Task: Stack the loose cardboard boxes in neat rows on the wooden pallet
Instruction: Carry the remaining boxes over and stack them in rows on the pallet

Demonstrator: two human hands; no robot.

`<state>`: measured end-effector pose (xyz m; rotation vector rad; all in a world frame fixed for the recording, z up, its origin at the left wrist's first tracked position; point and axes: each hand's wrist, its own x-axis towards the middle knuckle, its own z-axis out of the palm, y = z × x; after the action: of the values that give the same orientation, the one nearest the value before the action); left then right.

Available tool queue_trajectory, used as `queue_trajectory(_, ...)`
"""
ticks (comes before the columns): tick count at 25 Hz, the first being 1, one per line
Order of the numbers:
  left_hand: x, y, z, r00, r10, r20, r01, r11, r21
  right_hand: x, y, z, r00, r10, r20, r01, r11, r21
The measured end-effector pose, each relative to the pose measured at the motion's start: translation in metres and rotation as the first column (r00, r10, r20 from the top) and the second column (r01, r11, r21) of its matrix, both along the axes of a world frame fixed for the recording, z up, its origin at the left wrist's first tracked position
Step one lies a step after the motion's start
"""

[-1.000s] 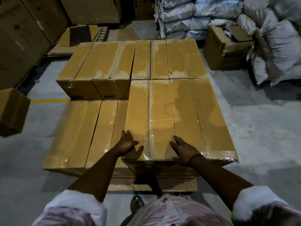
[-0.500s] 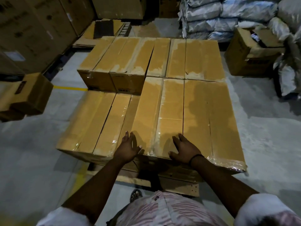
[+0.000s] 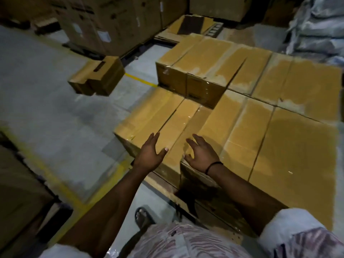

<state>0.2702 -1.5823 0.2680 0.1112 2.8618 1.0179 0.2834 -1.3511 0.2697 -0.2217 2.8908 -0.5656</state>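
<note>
Several long taped cardboard boxes (image 3: 279, 146) lie in rows on the wooden pallet (image 3: 163, 185), whose near edge shows below them. The upper layer covers the back and right; the front left corner holds only lower boxes (image 3: 158, 112). My left hand (image 3: 150, 153) hovers with spread fingers over the lower boxes' near end and holds nothing. My right hand (image 3: 201, 153) is lifted just above the near corner of the upper box, fingers loosely bent and empty. Two loose boxes (image 3: 98, 77) sit on the floor to the left.
Tall cartons (image 3: 104, 25) stand at the back left on pallets. Flattened cardboard (image 3: 191, 27) lies behind the stack. White sacks (image 3: 316, 28) are piled at the back right. Yellow floor lines (image 3: 70, 194) run along the grey concrete. A dark carton (image 3: 16, 192) fills the near left edge.
Both hands have lifted off the near box top and moved left. The view has swung left, bringing the loose floor boxes nearer the centre.
</note>
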Motion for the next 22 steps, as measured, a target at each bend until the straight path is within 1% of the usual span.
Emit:
queue_trajectory(2, -0.008, -0.039, 0.000, 0.998, 0.063, -0.020, -0.062, 0.998, 0.012, -0.019, -0.041, 0.001, 0.999, 0.039, -0.035, -0.039, 0.999, -0.014)
queue_trajectory(5, -0.018, -0.103, 0.003, 0.992, 0.123, -0.030, -0.122, 0.992, 0.028, -0.046, -0.106, 0.001, 0.995, 0.090, -0.038, -0.091, 0.996, -0.025)
queue_trajectory(12, -0.034, -0.283, 0.012, 0.950, 0.308, -0.040, -0.306, 0.951, 0.045, -0.103, -0.292, 0.005, 0.961, 0.256, -0.109, -0.266, 0.959, -0.093)
queue_trajectory(17, -0.040, -0.358, 0.026, 0.907, 0.416, -0.059, -0.411, 0.908, 0.084, -0.132, -0.382, 0.008, 0.935, 0.334, -0.116, -0.349, 0.923, -0.160)
queue_trajectory(20, -0.051, -0.392, 0.020, 0.878, 0.476, -0.045, -0.469, 0.876, 0.111, -0.158, -0.420, 0.003, 0.917, 0.388, -0.094, -0.398, 0.906, -0.146)
queue_trajectory(22, -0.058, -0.408, 0.014, 0.871, 0.492, -0.018, -0.487, 0.866, 0.116, -0.177, -0.437, -0.002, 0.918, 0.389, -0.076, -0.396, 0.906, -0.148)
